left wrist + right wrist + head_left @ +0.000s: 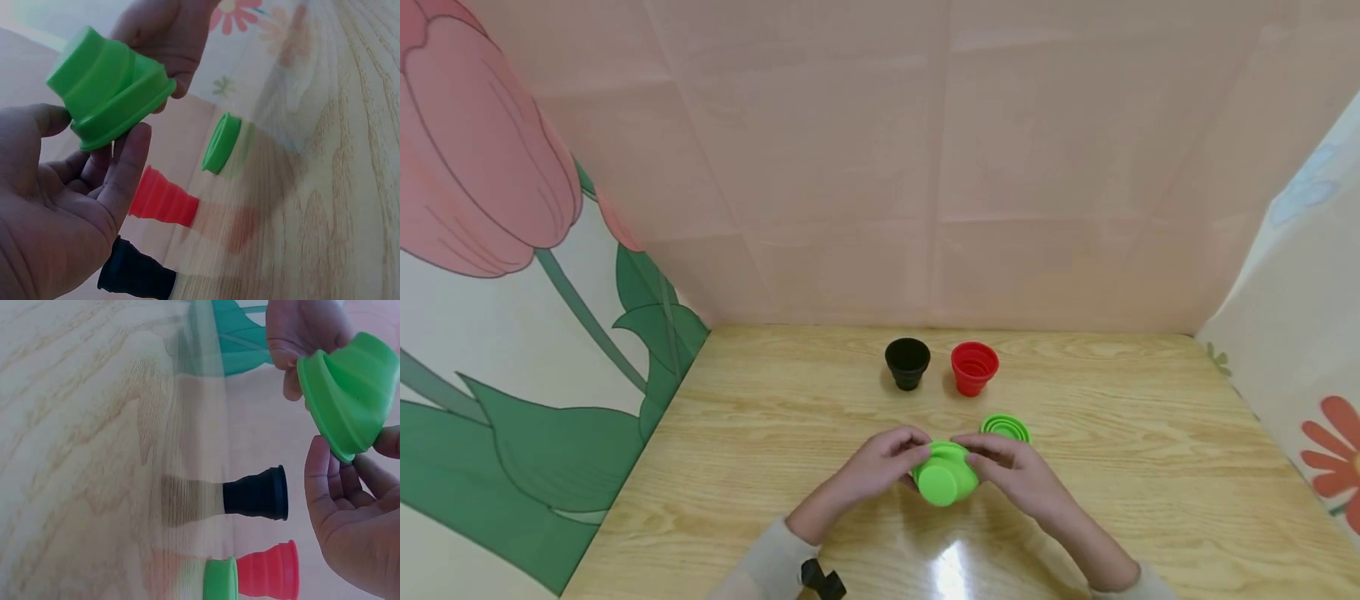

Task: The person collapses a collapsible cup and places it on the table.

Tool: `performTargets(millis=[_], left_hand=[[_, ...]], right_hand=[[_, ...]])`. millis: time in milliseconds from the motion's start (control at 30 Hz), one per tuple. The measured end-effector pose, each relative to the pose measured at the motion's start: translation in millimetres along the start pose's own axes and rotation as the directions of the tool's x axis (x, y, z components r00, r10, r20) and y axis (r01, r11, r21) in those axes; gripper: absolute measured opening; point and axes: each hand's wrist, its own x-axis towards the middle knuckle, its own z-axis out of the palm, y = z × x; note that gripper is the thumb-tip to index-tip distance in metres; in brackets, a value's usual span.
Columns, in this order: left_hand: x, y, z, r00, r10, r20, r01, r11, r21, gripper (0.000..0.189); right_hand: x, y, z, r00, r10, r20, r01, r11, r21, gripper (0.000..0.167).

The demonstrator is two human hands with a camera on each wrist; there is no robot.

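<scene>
A green collapsible cup is held up over the table between both hands, its base tilted towards me. One side of its wall is pulled out and the other is still folded near the rim, so it leans askew. My left hand pinches the rim on the left, with thumb and fingers on either side, as the left wrist view shows up close. On the opposite side my right hand grips the rim between thumb and fingers. Just beyond the right hand lies a flattened green collapsible cup, its rings nested.
Farther back, a black collapsible cup and a red collapsible cup stand upright side by side, both extended. The wooden tabletop ends at a pinkish backdrop. Flower-printed panels flank it left and right.
</scene>
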Motion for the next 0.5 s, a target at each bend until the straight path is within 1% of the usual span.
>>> performTargets(millis=[33, 100, 167, 267, 367, 500], left_hand=[[-0.1, 0.0, 0.4, 1.0, -0.007, 0.009, 0.006, 1.0, 0.006, 0.028], [-0.2, -0.2, 1.1, 1.0, -0.015, 0.014, 0.015, 1.0, 0.015, 0.027], [-0.3, -0.2, 1.2, 1.0, -0.01, -0.005, 0.01, 1.0, 0.018, 0.026], [0.1, -0.4, 0.8, 0.999, 0.008, -0.052, -0.007, 1.0, 0.01, 0.026], [0.8, -0.5, -0.1, 0.995, 0.024, -0.096, -0.026, 1.0, -0.016, 0.028], [1.1, 0.3, -0.6, 0.991, 0.038, -0.128, -0.043, 0.998, -0.037, 0.031]], right_hand=[[0.0, -0.1, -0.1, 1.0, 0.006, -0.004, -0.006, 1.0, -0.016, 0.032], [0.2, -0.1, -0.1, 1.0, 0.022, -0.017, -0.022, 1.0, -0.018, 0.033], [0.9, 0.4, -0.2, 0.998, 0.048, -0.031, -0.048, 0.999, 0.012, 0.035], [1.6, 0.9, -0.6, 0.997, 0.059, -0.039, -0.056, 0.995, 0.079, 0.039], [1.8, 2.3, -0.3, 0.999, 0.034, -0.035, -0.029, 0.991, 0.131, 0.041], [0.7, 3.6, 0.8, 1.0, 0.003, -0.016, 0.0, 0.983, 0.186, 0.043]])
